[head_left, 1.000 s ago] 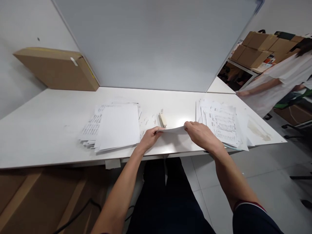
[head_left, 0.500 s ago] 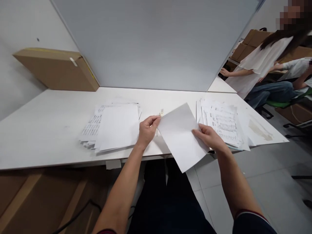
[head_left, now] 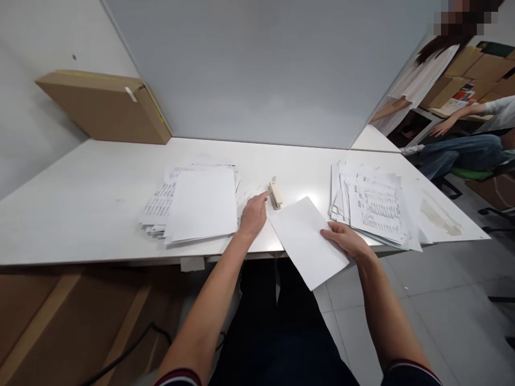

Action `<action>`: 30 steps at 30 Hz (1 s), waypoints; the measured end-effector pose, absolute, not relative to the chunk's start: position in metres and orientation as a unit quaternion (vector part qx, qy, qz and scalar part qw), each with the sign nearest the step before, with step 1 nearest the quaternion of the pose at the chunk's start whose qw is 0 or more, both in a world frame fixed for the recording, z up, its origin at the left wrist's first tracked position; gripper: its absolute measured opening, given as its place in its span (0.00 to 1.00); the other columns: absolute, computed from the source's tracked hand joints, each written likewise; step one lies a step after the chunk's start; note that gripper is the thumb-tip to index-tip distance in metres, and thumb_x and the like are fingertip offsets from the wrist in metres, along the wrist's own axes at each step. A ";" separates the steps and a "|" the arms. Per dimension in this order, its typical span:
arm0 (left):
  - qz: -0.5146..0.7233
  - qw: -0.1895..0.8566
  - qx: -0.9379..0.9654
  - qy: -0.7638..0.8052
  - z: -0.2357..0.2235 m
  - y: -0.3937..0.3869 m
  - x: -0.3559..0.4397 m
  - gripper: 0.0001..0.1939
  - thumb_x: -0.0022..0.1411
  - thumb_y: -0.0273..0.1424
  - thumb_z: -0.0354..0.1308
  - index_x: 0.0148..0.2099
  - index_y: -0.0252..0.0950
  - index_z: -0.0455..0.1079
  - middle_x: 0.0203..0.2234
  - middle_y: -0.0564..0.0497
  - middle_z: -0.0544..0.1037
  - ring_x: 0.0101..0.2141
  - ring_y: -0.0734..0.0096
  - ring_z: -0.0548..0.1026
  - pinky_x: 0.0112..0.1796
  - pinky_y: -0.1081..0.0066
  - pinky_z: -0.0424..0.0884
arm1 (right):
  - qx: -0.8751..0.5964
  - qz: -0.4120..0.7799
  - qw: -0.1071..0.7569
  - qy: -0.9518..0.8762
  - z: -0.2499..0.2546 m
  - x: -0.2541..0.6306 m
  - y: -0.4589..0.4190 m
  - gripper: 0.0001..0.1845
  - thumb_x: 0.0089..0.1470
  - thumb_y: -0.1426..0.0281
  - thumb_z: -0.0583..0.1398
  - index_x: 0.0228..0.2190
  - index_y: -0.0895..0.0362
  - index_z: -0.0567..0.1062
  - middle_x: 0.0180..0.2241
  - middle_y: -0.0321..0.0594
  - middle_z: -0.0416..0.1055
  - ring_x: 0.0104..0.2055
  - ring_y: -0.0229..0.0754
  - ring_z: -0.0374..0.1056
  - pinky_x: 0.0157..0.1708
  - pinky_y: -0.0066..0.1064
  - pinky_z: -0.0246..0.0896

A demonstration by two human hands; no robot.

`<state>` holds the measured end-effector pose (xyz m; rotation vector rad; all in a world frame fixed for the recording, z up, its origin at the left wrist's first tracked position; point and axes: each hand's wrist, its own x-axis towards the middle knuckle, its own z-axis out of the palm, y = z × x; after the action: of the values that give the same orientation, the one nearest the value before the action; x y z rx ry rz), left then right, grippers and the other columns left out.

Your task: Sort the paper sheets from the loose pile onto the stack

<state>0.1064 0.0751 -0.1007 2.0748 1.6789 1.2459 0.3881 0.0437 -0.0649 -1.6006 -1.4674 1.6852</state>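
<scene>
A cream stapler (head_left: 276, 195) lies on the white table, just behind the top corner of a sheet of white paper (head_left: 309, 241). My left hand (head_left: 254, 214) holds nothing; its fingers are stretched out, palm down, with the fingertips right beside the stapler. Whether they touch it I cannot tell. In my right hand (head_left: 344, 237) the paper is pinched at its right edge, thumb on top. The sheet lies slanted, its near corner hanging past the table edge. Whether it is one sheet or more is not clear.
Left of my left hand lies a stack of papers (head_left: 203, 206), blank side up on top. Another stack of printed papers (head_left: 374, 206) is on the right. A cardboard box (head_left: 104, 107) leans at the back left behind the table (head_left: 72, 214). People sit and stand at far right.
My left hand has let go of the paper's corner and now reaches flat by the stapler, which has come into full view. The paper has been lowered, still in my right hand.
</scene>
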 end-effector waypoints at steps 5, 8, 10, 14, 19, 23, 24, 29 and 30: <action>0.388 0.099 0.727 0.558 -0.100 0.073 0.107 0.25 0.59 0.19 0.41 0.57 0.41 0.60 0.42 0.49 0.71 0.43 0.67 0.67 0.46 0.66 0.65 | -0.568 0.624 0.224 -0.488 -0.068 0.391 0.045 0.17 0.45 0.59 0.60 0.35 0.57 0.70 0.30 0.40 0.75 0.30 0.43 0.71 0.28 0.30 0.65; 0.367 0.105 0.735 0.560 -0.100 0.073 0.107 0.28 0.58 0.17 0.41 0.58 0.43 0.59 0.42 0.49 0.70 0.44 0.66 0.66 0.46 0.66 0.64 | -0.585 0.610 0.231 -0.481 -0.070 0.391 0.048 0.19 0.45 0.59 0.60 0.38 0.56 0.71 0.31 0.40 0.75 0.32 0.44 0.71 0.28 0.31 0.66; 0.352 0.109 0.739 0.564 -0.100 0.073 0.107 0.30 0.57 0.16 0.41 0.58 0.44 0.59 0.42 0.49 0.70 0.43 0.66 0.65 0.46 0.66 0.63 | -0.602 0.589 0.219 -0.493 -0.071 0.391 0.049 0.19 0.45 0.58 0.59 0.38 0.55 0.71 0.33 0.40 0.76 0.32 0.44 0.72 0.28 0.31 0.66; 0.337 0.109 0.744 0.566 -0.099 0.072 0.107 0.32 0.55 0.14 0.41 0.58 0.46 0.60 0.41 0.50 0.69 0.42 0.66 0.65 0.45 0.66 0.64 | -0.618 0.562 0.198 -0.513 -0.073 0.391 0.049 0.20 0.46 0.57 0.58 0.38 0.55 0.72 0.33 0.40 0.76 0.32 0.44 0.72 0.27 0.30 0.66; 0.333 0.101 0.748 0.565 -0.100 0.073 0.107 0.32 0.54 0.13 0.41 0.56 0.47 0.62 0.42 0.50 0.68 0.42 0.66 0.64 0.45 0.66 0.63 | -0.600 0.586 0.226 -0.495 -0.075 0.391 0.049 0.19 0.45 0.58 0.59 0.38 0.56 0.72 0.31 0.39 0.76 0.30 0.43 0.71 0.27 0.30 0.65; 0.332 0.099 0.747 0.567 -0.103 0.074 0.107 0.31 0.54 0.14 0.42 0.54 0.46 0.64 0.42 0.50 0.69 0.42 0.66 0.65 0.45 0.66 0.63 | -0.602 0.592 0.236 -0.481 -0.076 0.391 0.050 0.18 0.45 0.58 0.60 0.35 0.56 0.72 0.30 0.39 0.76 0.29 0.43 0.71 0.26 0.29 0.65; 0.332 0.099 0.747 0.567 -0.103 0.074 0.107 0.31 0.54 0.13 0.42 0.54 0.45 0.64 0.42 0.50 0.69 0.41 0.66 0.65 0.45 0.66 0.63 | -0.602 0.593 0.237 -0.480 -0.077 0.391 0.050 0.18 0.45 0.58 0.60 0.36 0.56 0.72 0.30 0.39 0.75 0.29 0.43 0.71 0.26 0.29 0.65; 0.327 0.087 0.750 0.569 -0.100 0.073 0.109 0.30 0.54 0.14 0.42 0.54 0.44 0.65 0.41 0.49 0.69 0.40 0.66 0.65 0.43 0.65 0.64 | -0.607 0.584 0.234 -0.485 -0.075 0.389 0.050 0.18 0.45 0.58 0.60 0.36 0.56 0.71 0.31 0.39 0.75 0.31 0.44 0.71 0.28 0.30 0.66; 0.322 0.083 0.751 0.570 -0.100 0.073 0.110 0.30 0.55 0.14 0.41 0.53 0.44 0.65 0.41 0.48 0.69 0.40 0.66 0.65 0.43 0.65 0.64 | -0.608 0.580 0.235 -0.489 -0.074 0.388 0.049 0.18 0.45 0.58 0.59 0.35 0.56 0.72 0.31 0.39 0.75 0.31 0.44 0.71 0.28 0.31 0.66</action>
<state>0.1100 0.0730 -0.0998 2.2441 1.7029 0.9606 0.3883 0.0492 -0.0738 -1.6674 -1.3413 1.5929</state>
